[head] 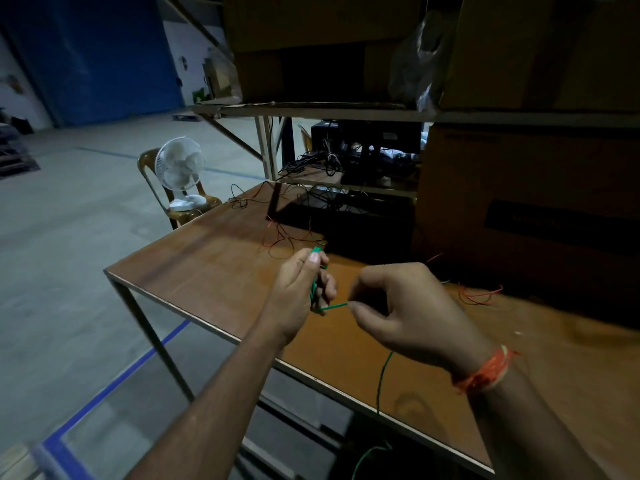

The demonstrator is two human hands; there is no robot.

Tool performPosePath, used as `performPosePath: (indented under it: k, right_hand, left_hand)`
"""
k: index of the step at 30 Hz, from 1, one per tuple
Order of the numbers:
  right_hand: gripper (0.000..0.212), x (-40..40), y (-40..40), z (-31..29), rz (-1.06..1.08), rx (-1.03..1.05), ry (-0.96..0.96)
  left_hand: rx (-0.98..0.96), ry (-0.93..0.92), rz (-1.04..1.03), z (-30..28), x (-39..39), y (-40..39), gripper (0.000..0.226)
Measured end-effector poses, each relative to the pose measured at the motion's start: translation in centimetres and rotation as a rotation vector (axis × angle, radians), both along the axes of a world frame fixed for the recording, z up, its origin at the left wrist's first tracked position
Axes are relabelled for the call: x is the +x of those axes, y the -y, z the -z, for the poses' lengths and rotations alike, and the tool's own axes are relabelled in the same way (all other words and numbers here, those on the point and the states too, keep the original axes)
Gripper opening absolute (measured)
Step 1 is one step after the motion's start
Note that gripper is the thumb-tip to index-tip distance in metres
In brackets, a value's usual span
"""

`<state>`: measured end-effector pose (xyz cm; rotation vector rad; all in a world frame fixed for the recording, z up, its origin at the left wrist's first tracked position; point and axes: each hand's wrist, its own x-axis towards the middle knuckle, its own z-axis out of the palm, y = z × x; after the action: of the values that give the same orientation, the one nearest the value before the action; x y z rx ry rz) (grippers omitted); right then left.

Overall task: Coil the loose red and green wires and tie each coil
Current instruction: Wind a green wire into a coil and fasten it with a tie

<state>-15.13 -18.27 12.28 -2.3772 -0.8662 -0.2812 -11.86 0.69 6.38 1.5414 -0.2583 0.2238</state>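
Note:
My left hand (301, 292) grips a small green wire coil (314, 289) above the brown table (214, 268), with a green loop end poking out past the thumb. A short straight stretch of the green wire (332, 307) runs from that coil to my right hand (405, 306), which pinches it between thumb and fingers. Below my right wrist the wire's loose tail (382, 379) hangs over the table's front edge toward the floor. Loose red wires (479, 296) lie on the table to the right, and a tangle of red and dark wires (284, 237) lies farther back.
Large cardboard boxes (526, 209) stand at the table's back right under a shelf (311, 110) loaded with more boxes. A dark box with cables (349, 216) sits behind the tangle. A white fan (180, 171) rests on a chair left of the table.

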Motion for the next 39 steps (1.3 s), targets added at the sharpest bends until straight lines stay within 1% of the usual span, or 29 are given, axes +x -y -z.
performPosePath:
  k: [2, 5, 8, 10, 12, 14, 17, 18, 19, 22, 24, 26, 30, 32, 34, 37, 39]
  right_hand:
    - [0.004, 0.3, 0.8, -0.2, -0.023, 0.065, -0.040]
    - [0.005, 0.8, 1.0, 0.3, -0.002, 0.141, 0.024]
    - [0.003, 1.4, 0.0, 1.0, 0.064, 0.236, 0.122]
    - [0.003, 1.9, -0.6, 1.5, 0.094, 0.296, 0.125]
    - [0.003, 2.4, -0.7, 1.8, 0.107, 0.384, 0.088]
    - [0.003, 2.9, -0.5, 2.3, 0.113, 0.454, 0.043]
    - [0.004, 3.5, -0.1, 3.7, 0.068, 0.638, -0.137]
    - [0.003, 3.6, 0.0, 4.1, 0.058, 0.681, -0.171]
    - [0.004, 3.7, 0.1, 4.5, 0.055, 0.688, -0.167]
    - [0.006, 3.6, -0.2, 4.7, 0.059, 0.574, -0.074]
    - [0.007, 3.5, -0.5, 4.4, 0.082, 0.537, -0.036]
    - [0.006, 3.7, -0.6, 4.4, 0.095, 0.569, -0.051]
    - [0.005, 4.0, -0.5, 5.1, 0.047, 0.665, -0.184]
    - [0.011, 4.0, -0.5, 5.5, 0.015, 0.679, -0.237]
    - [0.024, 4.0, -0.6, 5.9, -0.021, 0.646, -0.264]
    - [0.041, 3.8, -1.3, 6.2, 0.012, 0.558, -0.168]
    - [0.045, 3.8, -2.0, 6.4, 0.092, 0.564, -0.111]
  left_hand:
    - [0.040, -0.013, -0.027, 0.0, -0.1, -0.4, 0.025]
    - [0.046, -0.045, 0.026, 0.1, -0.5, -0.4, 0.027]
    - [-0.059, -0.101, 0.181, 0.5, -0.7, 0.0, 0.029]
    - [-0.167, -0.157, 0.273, 0.6, -0.9, 0.4, 0.030]
    - [-0.243, -0.197, 0.320, 0.7, -1.0, 0.6, 0.034]
    - [-0.312, -0.200, 0.360, 0.7, -1.2, 0.5, 0.037]
    - [-0.489, -0.222, 0.421, 0.7, -1.3, -0.1, 0.034]
    - [-0.507, -0.233, 0.426, 0.6, -1.3, -0.2, 0.033]
    - [-0.487, -0.240, 0.426, 0.6, -1.4, -0.3, 0.033]
    - [-0.327, -0.251, 0.418, 0.5, -1.6, 0.1, 0.033]
    - [-0.277, -0.256, 0.412, 0.4, -1.7, 0.5, 0.034]
    - [-0.318, -0.265, 0.421, 0.2, -1.8, 0.6, 0.035]
    - [-0.455, -0.313, 0.458, 0.1, -1.8, 0.7, 0.037]
    - [-0.509, -0.335, 0.460, 0.1, -1.7, 0.8, 0.037]
    - [-0.535, -0.326, 0.444, 0.3, -1.6, 0.9, 0.037]
    - [-0.518, -0.313, 0.383, 0.4, -1.5, 1.2, 0.038]
    - [-0.488, -0.318, 0.332, 0.2, -1.5, 1.6, 0.040]
